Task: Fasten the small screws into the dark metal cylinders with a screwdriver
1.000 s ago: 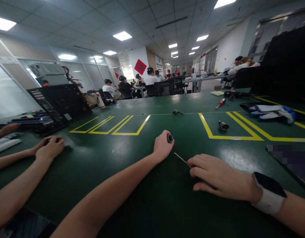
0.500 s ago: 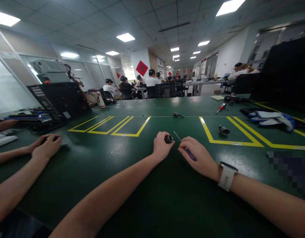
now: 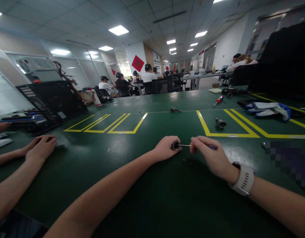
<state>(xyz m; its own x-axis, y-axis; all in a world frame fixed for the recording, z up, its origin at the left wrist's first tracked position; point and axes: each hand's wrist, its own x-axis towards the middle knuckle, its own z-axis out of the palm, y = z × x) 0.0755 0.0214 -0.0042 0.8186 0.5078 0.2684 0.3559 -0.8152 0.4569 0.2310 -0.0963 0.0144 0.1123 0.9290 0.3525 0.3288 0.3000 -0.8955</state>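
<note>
My left hand point(image 3: 166, 147) is closed around a dark metal cylinder point(image 3: 175, 145), hollow, with its round mouth facing me and to the right. My right hand point(image 3: 212, 153) grips a slim screwdriver point(image 3: 185, 145) with a purple handle. Its thin shaft points left and the tip meets the cylinder's mouth; I cannot tell how far inside it sits. Just below, two tiny parts point(image 3: 184, 160) lie on the green table point(image 3: 152, 195). A similar grey metal cylinder point(image 3: 221, 123) rests inside a yellow-taped area point(image 3: 232, 135) beyond my right hand.
Farther off lie a dark part with a thin stem point(image 3: 175, 109), a red screwdriver point(image 3: 218, 100) and white-blue gloves point(image 3: 268, 109). A pixelated dark object point(image 3: 286, 158) is at right. Another person's hands point(image 3: 42, 147) rest at left. Black equipment point(image 3: 50, 100) stands at back left.
The screwdriver has swung from pointing up and left to nearly level, its tip now at the cylinder's mouth. Two tiny parts now show on the table. The view has shifted slightly.
</note>
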